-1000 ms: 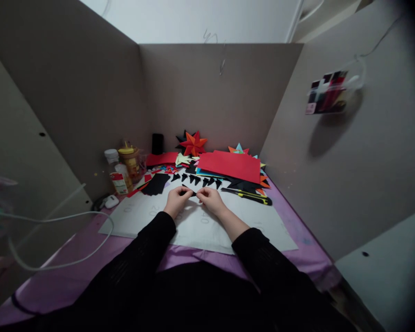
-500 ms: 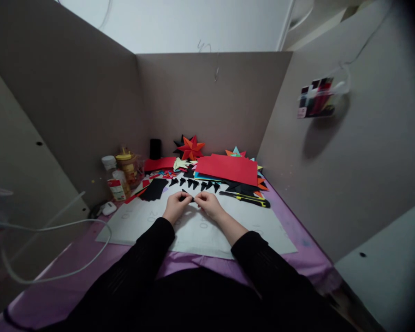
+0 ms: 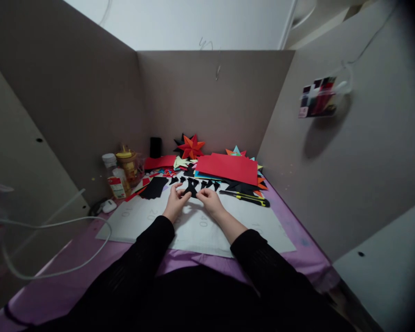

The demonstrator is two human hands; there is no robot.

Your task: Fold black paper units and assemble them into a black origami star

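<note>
My left hand (image 3: 175, 203) and right hand (image 3: 210, 202) each keep a pinching grip on a black paper piece (image 3: 191, 191) over the white sheet (image 3: 200, 240), near small black pieces (image 3: 216, 186). I judge this folding; the next crease calls for aligned edges.

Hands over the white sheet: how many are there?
2. The left hand holds a small black paper piece from its left side; the right hand pinches near its right edge. Neither is hidden, though some fingers are.
</note>
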